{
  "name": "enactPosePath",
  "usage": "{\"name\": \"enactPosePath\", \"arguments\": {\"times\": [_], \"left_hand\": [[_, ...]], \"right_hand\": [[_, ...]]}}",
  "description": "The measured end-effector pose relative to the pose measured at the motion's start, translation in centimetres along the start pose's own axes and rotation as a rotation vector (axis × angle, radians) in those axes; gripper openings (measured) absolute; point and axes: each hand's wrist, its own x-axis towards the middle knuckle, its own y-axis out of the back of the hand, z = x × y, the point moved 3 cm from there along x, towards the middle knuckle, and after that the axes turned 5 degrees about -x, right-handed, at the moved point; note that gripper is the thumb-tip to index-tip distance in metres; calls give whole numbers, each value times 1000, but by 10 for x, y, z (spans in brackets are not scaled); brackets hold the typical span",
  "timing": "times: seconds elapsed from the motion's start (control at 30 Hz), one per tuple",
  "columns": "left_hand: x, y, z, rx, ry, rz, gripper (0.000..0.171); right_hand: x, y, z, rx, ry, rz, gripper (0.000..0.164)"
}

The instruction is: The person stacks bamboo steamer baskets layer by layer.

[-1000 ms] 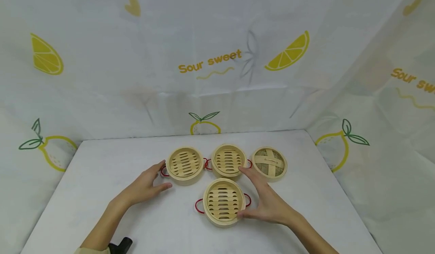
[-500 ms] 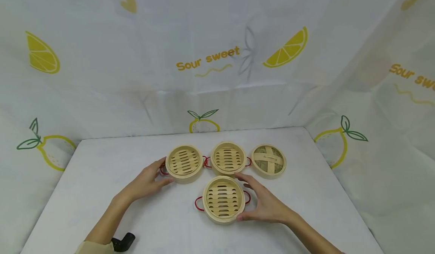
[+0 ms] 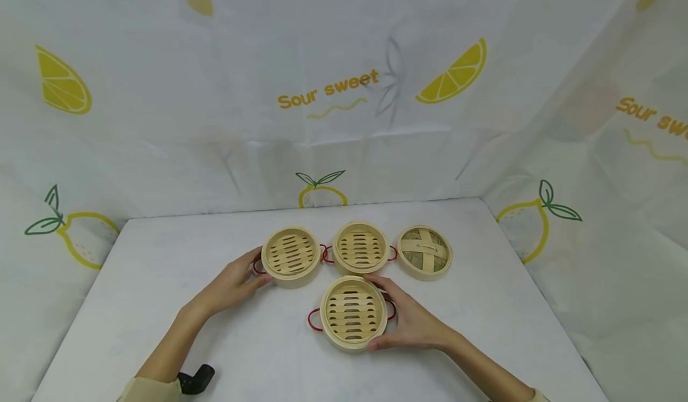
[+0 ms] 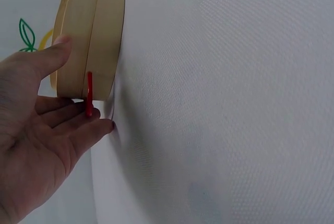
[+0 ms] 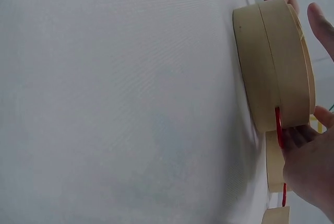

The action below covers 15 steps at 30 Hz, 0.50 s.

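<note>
A bamboo steamer basket with red handles (image 3: 292, 254) sits at the back left, and my left hand (image 3: 230, 282) holds its left side. In the left wrist view the thumb (image 4: 58, 51) lies against the wall and the fingers reach round by the red handle (image 4: 89, 91). My right hand (image 3: 408, 321) spans the right side of the nearest steamer basket (image 3: 352, 315), index finger at the far rim and thumb at the near rim. Its wall (image 5: 271, 62) stands tall in the right wrist view. The other fingers are partly hidden behind it.
A third steamer basket (image 3: 360, 249) stands at the back middle, just behind the nearest one. Right of it lies a woven bamboo lid (image 3: 426, 252). The white table (image 3: 258, 354) meets a lemon-printed cloth (image 3: 215, 157) at the back.
My left thumb has closed in on the left basket. My right index finger has left the back middle basket and drawn in to the nearest basket's rim. The baskets have barely shifted in view.
</note>
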Motion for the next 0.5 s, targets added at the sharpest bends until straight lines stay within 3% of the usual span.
{"name": "enactPosePath", "arguments": {"times": [0.5], "left_hand": [[3,-1,-1,33,-11,0,76]], "right_hand": [[3,-11,-1,-43,-13,17,134]]}}
